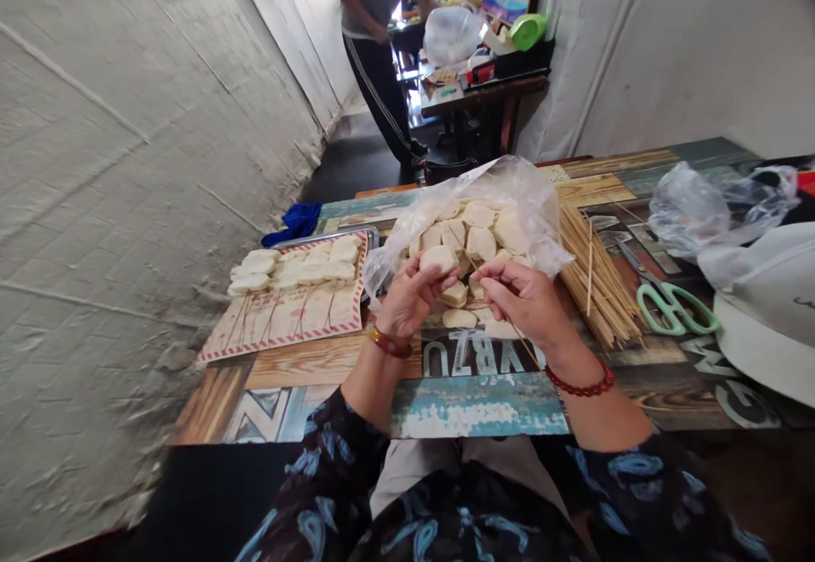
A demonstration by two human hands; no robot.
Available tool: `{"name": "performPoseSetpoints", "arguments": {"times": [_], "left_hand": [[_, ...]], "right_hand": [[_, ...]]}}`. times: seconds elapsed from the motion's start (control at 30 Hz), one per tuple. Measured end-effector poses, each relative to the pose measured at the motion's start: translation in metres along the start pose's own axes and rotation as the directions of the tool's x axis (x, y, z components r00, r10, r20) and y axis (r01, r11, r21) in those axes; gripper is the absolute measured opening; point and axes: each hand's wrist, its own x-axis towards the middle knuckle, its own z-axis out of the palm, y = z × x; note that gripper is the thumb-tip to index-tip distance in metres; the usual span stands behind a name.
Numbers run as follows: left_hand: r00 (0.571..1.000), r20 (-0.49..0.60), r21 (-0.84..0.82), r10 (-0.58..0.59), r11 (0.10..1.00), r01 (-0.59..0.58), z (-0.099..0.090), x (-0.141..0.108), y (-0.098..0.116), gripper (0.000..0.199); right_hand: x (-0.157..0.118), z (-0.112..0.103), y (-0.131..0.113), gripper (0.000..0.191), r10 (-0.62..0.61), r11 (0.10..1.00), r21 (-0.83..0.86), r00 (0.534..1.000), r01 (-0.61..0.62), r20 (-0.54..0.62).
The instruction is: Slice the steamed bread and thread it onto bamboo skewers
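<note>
My left hand (413, 295) holds a pale, round slice (438, 260) between thumb and fingers. A thin wooden skewer (523, 345) is pinched in my right hand (517, 292), its upper end rising beside the slice. Behind both hands, an open clear plastic bag (538, 197) holds several more slices (480, 243), and a few lie at its near edge. On the left, skewered slices (318, 263) rest in rows on a paper sheet with a red striped border (280, 319), over a metal tray. A pile of bare skewers (589, 278) lies right of the bag.
Green-handled scissors (676, 307), a crumpled plastic bag (691, 205) and a white cap (767, 303) are at the right. A blue cloth (298, 222) lies behind the tray. Beyond the table (477, 405), a person (375, 53) stands near a cluttered second table (468, 102).
</note>
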Motion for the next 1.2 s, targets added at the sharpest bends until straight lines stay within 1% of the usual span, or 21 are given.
{"name": "performPoseSetpoints", "arguments": {"times": [0.1, 0.23, 0.3, 0.4, 0.53, 0.7, 0.83, 1.1, 1.2], "left_hand": [[0.999, -0.04, -0.073, -0.001, 0.997, -0.002, -0.004, -0.001, 0.004, 0.028], [0.988, -0.148, -0.135, 0.029, 0.99, -0.05, -0.01, 0.0, 0.011, 0.024], [0.978, -0.203, -0.16, 0.041, 0.984, -0.075, -0.013, 0.001, 0.014, 0.019], [0.968, -0.248, -0.196, 0.029, 0.977, -0.08, -0.015, 0.001, 0.016, 0.013], [0.973, -0.231, -0.194, 0.008, 0.979, -0.054, -0.014, 0.0, 0.016, 0.015], [0.975, -0.222, -0.192, -0.003, 0.981, -0.041, -0.011, -0.002, 0.016, 0.016], [0.976, -0.216, -0.193, 0.012, 0.98, -0.054, -0.01, -0.002, 0.016, 0.015], [0.976, -0.215, -0.172, 0.017, 0.984, -0.055, -0.011, -0.002, 0.016, 0.016], [0.978, -0.209, -0.167, 0.026, 0.984, -0.061, -0.011, -0.002, 0.016, 0.014]], "right_hand": [[-0.005, 0.004, 0.003, 0.018, 0.01, 0.999, -0.038, 0.999, -0.009, 0.039], [-0.013, 0.01, 0.008, 0.02, 0.035, 0.991, -0.134, 0.994, -0.021, 0.104], [-0.016, 0.013, 0.009, 0.02, 0.019, 0.974, -0.225, 0.992, 0.009, 0.122], [-0.018, 0.017, 0.01, 0.024, -0.058, 0.926, -0.363, 0.991, 0.099, 0.123], [-0.017, 0.02, 0.01, 0.028, -0.146, 0.856, -0.483, 0.982, 0.186, 0.119], [-0.019, 0.02, 0.009, 0.033, -0.171, 0.81, -0.546, 0.977, 0.214, 0.13], [-0.019, 0.021, 0.008, 0.034, -0.178, 0.802, -0.551, 0.973, 0.232, 0.15], [-0.019, 0.021, 0.008, 0.033, -0.177, 0.8, -0.554, 0.973, 0.232, 0.15], [-0.019, 0.021, 0.009, 0.033, -0.173, 0.802, -0.553, 0.974, 0.225, 0.145]]}}
